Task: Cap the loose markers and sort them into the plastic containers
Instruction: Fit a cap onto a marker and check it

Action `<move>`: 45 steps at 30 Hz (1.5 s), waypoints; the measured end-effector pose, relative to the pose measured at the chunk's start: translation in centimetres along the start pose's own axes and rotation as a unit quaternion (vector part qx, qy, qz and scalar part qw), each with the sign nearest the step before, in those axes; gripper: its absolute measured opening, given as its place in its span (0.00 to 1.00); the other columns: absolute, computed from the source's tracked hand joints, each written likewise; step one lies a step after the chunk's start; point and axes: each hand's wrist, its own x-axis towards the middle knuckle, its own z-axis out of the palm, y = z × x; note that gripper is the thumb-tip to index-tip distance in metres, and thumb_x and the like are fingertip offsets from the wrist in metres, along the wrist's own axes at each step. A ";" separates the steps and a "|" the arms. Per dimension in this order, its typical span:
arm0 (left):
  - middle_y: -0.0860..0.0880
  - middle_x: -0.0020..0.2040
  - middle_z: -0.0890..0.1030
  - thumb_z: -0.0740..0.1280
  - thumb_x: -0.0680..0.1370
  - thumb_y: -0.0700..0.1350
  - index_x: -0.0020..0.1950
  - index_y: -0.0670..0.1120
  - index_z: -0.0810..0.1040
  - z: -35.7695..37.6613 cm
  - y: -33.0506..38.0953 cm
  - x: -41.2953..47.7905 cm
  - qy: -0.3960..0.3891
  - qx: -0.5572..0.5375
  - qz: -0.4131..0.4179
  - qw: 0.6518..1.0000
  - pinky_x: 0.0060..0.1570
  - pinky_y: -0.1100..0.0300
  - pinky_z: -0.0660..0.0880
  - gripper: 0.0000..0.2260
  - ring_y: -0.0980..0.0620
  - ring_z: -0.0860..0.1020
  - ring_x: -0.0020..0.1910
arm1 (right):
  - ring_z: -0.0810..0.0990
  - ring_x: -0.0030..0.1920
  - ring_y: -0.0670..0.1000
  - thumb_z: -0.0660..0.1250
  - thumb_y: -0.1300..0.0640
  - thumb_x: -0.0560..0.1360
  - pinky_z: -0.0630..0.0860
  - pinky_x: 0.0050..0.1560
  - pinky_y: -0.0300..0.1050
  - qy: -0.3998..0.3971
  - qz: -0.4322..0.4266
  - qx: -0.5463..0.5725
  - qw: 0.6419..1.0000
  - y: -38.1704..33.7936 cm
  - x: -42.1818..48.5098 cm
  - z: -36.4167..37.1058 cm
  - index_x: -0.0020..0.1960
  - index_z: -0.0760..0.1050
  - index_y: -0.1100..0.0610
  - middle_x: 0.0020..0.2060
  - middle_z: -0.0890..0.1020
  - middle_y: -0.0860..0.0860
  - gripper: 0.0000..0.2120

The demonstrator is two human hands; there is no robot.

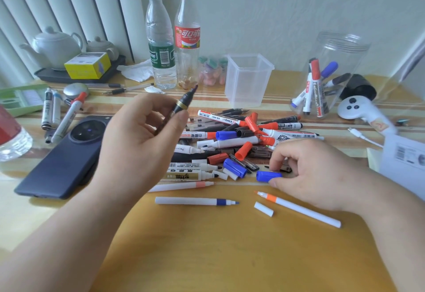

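Observation:
My left hand [140,139] holds an uncapped black marker [184,101] with a gold ring, raised above the table with its tip pointing up and right. My right hand [305,169] rests low on the near right edge of the marker pile [232,139], fingers curled onto a dark cap; a blue cap [266,175] lies against the thumb. The pile mixes white, black, red and blue markers and loose caps. An empty square plastic container [249,80] stands behind the pile. A round clear jar [333,73] at the back right holds several capped markers.
A dark phone [62,158] lies left of my left hand, with several markers [57,116] beyond it. Two bottles [174,38] and a teapot tray [76,74] stand at the back. Uncapped thin pens [195,200] and a white cap [263,208] lie near me. A white controller [358,109] sits at right.

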 end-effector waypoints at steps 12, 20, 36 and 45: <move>0.54 0.38 0.78 0.71 0.78 0.48 0.48 0.55 0.80 0.0 0.2 -0.2 -0.007 0.010 -0.017 1.000 0.35 0.60 0.69 0.02 0.56 0.73 0.34 | 0.78 0.48 0.47 0.74 0.44 0.72 0.77 0.48 0.48 0.136 -0.092 -0.018 0.986 -4.3 1.7 3.7 0.48 0.83 0.49 0.43 0.82 0.43 0.10; 0.56 0.40 0.78 0.71 0.77 0.49 0.51 0.52 0.83 0.2 0.2 -0.3 -0.048 0.040 -0.015 0.998 0.36 0.68 0.67 0.04 0.59 0.75 0.38 | 0.78 0.47 0.52 0.67 0.58 0.73 0.77 0.46 0.50 0.123 -0.096 -0.061 0.986 -4.6 1.5 3.9 0.49 0.81 0.49 0.43 0.80 0.46 0.08; 0.56 0.42 0.79 0.74 0.75 0.50 0.49 0.56 0.83 0.6 1.0 -1.6 -0.214 -0.019 0.058 0.975 0.37 0.70 0.69 0.04 0.56 0.78 0.39 | 0.81 0.30 0.52 0.72 0.64 0.65 0.73 0.26 0.39 0.157 -0.029 0.627 0.763 -3.5 0.5 0.5 0.49 0.77 0.62 0.33 0.83 0.55 0.14; 0.55 0.43 0.80 0.76 0.75 0.47 0.51 0.53 0.85 0.5 1.2 -1.6 -0.215 -0.014 0.079 0.973 0.40 0.68 0.71 0.05 0.56 0.80 0.42 | 0.72 0.33 0.58 0.76 0.62 0.63 0.72 0.30 0.41 0.150 -0.079 0.601 0.781 -2.5 0.4 0.3 0.47 0.79 0.63 0.42 0.82 0.68 0.14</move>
